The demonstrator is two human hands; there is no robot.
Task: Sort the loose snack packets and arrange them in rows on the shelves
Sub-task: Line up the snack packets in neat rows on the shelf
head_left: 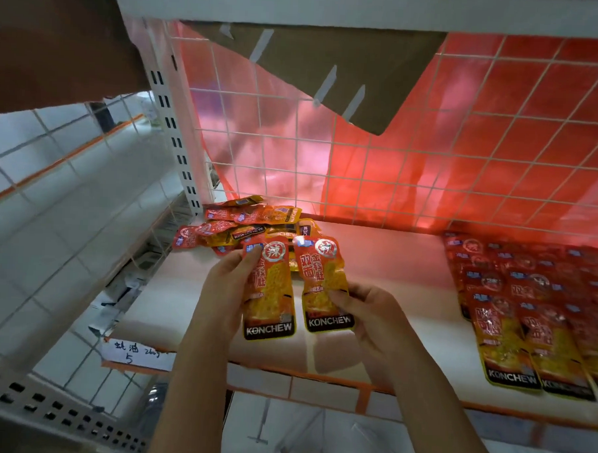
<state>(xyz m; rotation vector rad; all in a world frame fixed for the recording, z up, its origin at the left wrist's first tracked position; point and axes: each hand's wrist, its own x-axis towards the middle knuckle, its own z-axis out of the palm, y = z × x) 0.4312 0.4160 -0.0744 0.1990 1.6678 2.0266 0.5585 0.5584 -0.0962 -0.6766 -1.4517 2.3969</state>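
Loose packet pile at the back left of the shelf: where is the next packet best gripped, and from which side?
Likely the top packet of the pile, pinched at a free edge from the front: packets overlap flat, and wire mesh blocks behind.

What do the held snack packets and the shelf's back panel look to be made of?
Packets in the left hand and right hand: glossy printed plastic film, judging by sheen and crinkles. Back panel: white-coated wire grid, probably metal, with a translucent red sheet behind.
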